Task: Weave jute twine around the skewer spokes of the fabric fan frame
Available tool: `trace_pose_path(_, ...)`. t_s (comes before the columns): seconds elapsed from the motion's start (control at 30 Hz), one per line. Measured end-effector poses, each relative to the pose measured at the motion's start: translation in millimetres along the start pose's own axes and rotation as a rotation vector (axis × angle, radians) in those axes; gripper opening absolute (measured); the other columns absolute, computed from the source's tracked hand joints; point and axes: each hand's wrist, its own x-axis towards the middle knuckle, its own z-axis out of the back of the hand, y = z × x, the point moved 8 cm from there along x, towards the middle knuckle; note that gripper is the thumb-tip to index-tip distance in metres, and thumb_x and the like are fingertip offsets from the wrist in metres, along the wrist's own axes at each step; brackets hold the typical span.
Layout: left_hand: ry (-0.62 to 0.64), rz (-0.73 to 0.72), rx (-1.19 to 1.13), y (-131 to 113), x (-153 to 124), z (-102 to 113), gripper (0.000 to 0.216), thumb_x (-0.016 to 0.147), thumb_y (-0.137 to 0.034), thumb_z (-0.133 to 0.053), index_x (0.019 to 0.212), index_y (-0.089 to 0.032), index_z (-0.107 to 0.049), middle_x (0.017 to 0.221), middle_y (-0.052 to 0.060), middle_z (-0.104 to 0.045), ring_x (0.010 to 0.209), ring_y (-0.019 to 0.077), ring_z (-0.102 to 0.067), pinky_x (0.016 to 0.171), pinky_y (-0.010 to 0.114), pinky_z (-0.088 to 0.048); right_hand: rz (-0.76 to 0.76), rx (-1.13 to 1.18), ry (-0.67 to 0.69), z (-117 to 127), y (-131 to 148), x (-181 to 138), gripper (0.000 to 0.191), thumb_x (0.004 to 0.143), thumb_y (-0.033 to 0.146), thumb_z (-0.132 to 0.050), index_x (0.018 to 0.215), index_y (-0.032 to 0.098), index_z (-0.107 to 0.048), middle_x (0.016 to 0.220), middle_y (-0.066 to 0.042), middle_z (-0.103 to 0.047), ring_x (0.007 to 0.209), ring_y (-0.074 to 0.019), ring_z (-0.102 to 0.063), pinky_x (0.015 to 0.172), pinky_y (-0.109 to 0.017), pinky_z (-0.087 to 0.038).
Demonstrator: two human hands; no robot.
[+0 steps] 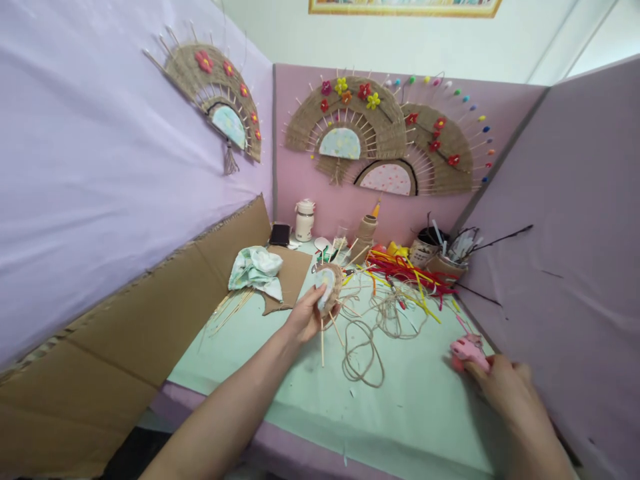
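My left hand (306, 316) is closed around a small half-round fan (326, 283) above the middle of the table. The fan has a pale cloth centre, a band of woven twine, and thin wooden sticks poking out around its curve. Over at the table's right side, my right hand (505, 383) is closed on a pink glue gun (469, 351), its fingers partly hidden behind the wrist. Loose twine (363, 357) lies in loops just right of the fan.
Red and yellow pipe cleaners (407, 270) lie at the back right, before a pot of twigs (445, 265). A white bottle (305, 220), twine spool (367, 228) and crumpled cloth (256, 269) stand or lie behind. A cardboard wall (135, 313) borders the left; finished fans (345, 113) hang behind.
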Motion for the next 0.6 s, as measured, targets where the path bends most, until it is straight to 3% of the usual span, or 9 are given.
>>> trace_pose_path(0.1,-0.001,-0.040,0.048,-3.5,-2.2,-1.1,0.015,0.078,-0.021,-0.066,0.090,-0.018,-0.057,0.073,-0.002,-0.066,0.055,0.0081,-0.063,0.062,0.023,-0.056,-0.062,-0.110,0.087,-7.3,-15.4,2.2,0.051,0.073,0.059,-0.052,0.088,0.014,-0.070,0.091,-0.026,-0.061,0.080,-0.0412,-0.062,0.061,-0.048,-0.047)
trace_pose_path(0.17,-0.002,-0.051,0.088,-4.3,-3.6,-2.0,0.019,0.077,-0.022,-0.067,0.093,-0.020,-0.057,0.074,-0.002,-0.066,0.055,0.0079,-0.062,0.060,0.022,-0.055,-0.007,-0.090,0.008,7.3,3.0,-1.6,0.051,0.072,0.058,-0.055,0.096,0.015,-0.070,0.098,-0.026,-0.062,0.090,-0.0456,-0.060,0.066,-0.054,-0.047)
trace_pose_path(0.27,0.024,-0.061,0.150,-3.9,-5.0,-5.1,0.029,0.075,-0.024,-0.070,0.101,-0.022,-0.058,0.079,-0.002,-0.067,0.057,0.0087,-0.063,0.058,0.021,-0.055,0.415,0.195,-0.154,40.6,81.6,-20.1,0.047,0.075,0.047,-0.058,0.106,0.012,-0.065,0.111,-0.023,-0.061,0.107,-0.0398,-0.056,0.089,-0.053,-0.043)
trace_pose_path(0.3,0.036,-0.067,0.168,-3.9,-5.3,-6.4,0.032,0.074,-0.024,-0.070,0.104,-0.023,-0.058,0.082,-0.001,-0.068,0.058,0.0093,-0.063,0.058,0.021,-0.055,0.584,0.315,-0.135,47.3,113.0,-29.3,0.047,0.079,0.046,-0.056,0.113,0.015,-0.062,0.118,-0.020,-0.059,0.113,-0.0356,-0.053,0.096,-0.051,-0.039)
trace_pose_path(0.4,0.070,-0.086,0.213,-4.7,-6.4,-10.4,0.042,0.073,-0.025,-0.071,0.112,-0.024,-0.057,0.088,0.001,-0.068,0.061,0.0109,-0.065,0.057,0.022,-0.055,0.901,0.574,0.156,43.6,195.7,-49.0,0.045,0.086,0.044,-0.053,0.125,0.022,-0.054,0.133,-0.012,-0.052,0.123,-0.0255,-0.048,0.102,-0.044,-0.037)
trace_pose_path(0.47,0.082,-0.095,0.228,-5.7,-7.5,-12.6,0.047,0.072,-0.024,-0.071,0.116,-0.024,-0.055,0.091,0.002,-0.068,0.062,0.0117,-0.065,0.056,0.022,-0.054,1.018,0.692,0.293,38.1,234.2,-55.7,0.048,0.083,0.044,-0.059,0.126,0.023,-0.054,0.134,-0.010,-0.052,0.124,-0.0238,-0.047,0.103,-0.043,-0.036)
trace_pose_path(0.53,0.085,-0.095,0.232,-6.3,-8.4,-13.8,0.050,0.072,-0.023,-0.070,0.119,-0.024,-0.054,0.092,0.002,-0.069,0.063,0.0122,-0.065,0.055,0.022,-0.054,1.076,0.749,0.420,27.7,256.7,-58.6,0.043,0.079,0.044,-0.064,0.116,0.023,-0.061,0.122,-0.009,-0.060,0.114,-0.0239,-0.054,0.098,-0.041,-0.040)
trace_pose_path(0.6,0.079,-0.101,0.230,-7.2,-8.8,-14.1,0.053,0.071,-0.023,-0.071,0.121,-0.024,-0.053,0.092,0.002,-0.069,0.064,0.0125,-0.066,0.056,0.021,-0.054,1.048,0.800,0.552,14.5,262.8,-57.1,0.029,0.081,0.044,-0.061,0.095,0.020,-0.068,0.095,-0.005,-0.068,0.089,-0.0204,-0.062,0.082,-0.036,-0.047)
